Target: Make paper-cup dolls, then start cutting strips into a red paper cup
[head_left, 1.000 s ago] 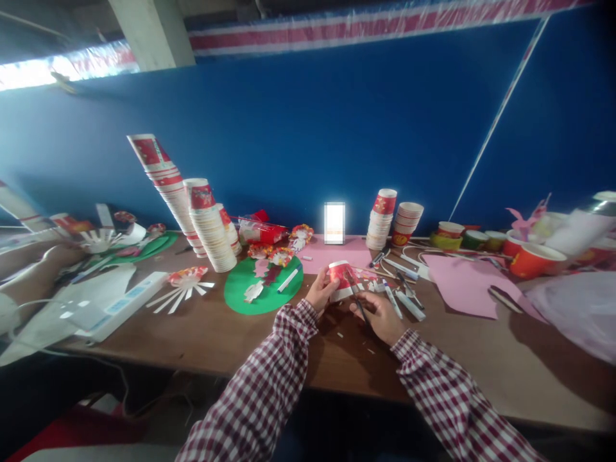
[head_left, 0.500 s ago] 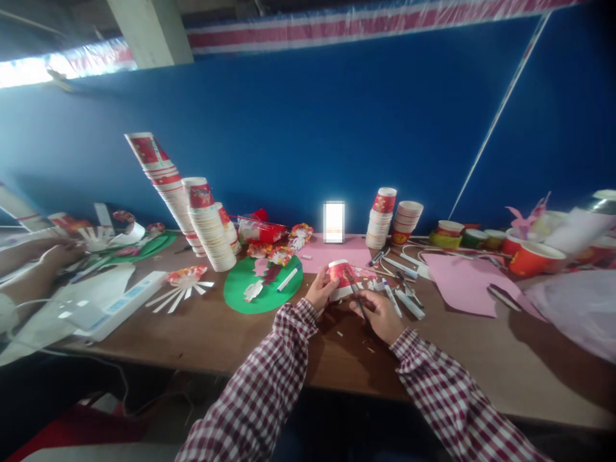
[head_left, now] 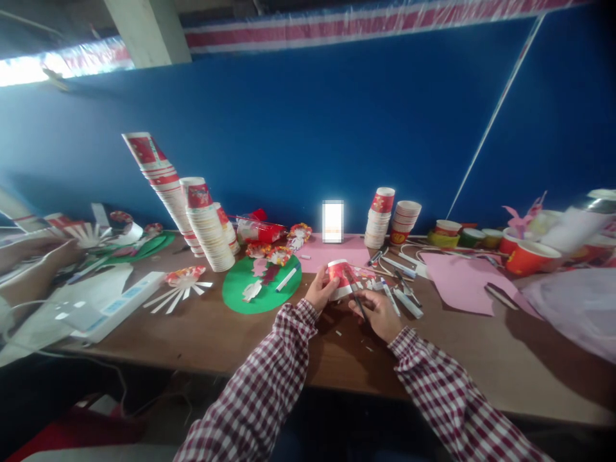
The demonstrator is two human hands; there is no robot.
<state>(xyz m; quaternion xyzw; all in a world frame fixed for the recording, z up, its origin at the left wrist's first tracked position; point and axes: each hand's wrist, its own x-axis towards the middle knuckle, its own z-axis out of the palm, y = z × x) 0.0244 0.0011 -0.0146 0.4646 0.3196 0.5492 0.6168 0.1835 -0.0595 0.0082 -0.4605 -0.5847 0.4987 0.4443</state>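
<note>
My left hand (head_left: pixel 319 290) is closed on a red and white paper cup (head_left: pixel 339 272), gripping its left side above the brown table (head_left: pixel 337 359). In my right hand (head_left: pixel 380 313) is a dark, thin tool (head_left: pixel 359 304), its upper end against the right side of the cup. The tool's exact kind is hard to tell. Small white scraps (head_left: pixel 339 333) lie on the table below the hands. Just right of the cup are a white marker (head_left: pixel 391 298) and several other pens and tools.
Tall cup stacks (head_left: pixel 206 224) stand at the back left, shorter ones (head_left: pixel 380 218) at the back right. A green paper disc (head_left: pixel 235 298) bears cut flowers. Pink paper (head_left: pixel 452 282) lies right. Another person's arms (head_left: pixel 33 263) rest far left by a power strip (head_left: pixel 125 308).
The view has shifted very slightly. The other person's hand at the far left has moved a little. My hands keep nearly the same pose on the cup and the tool.
</note>
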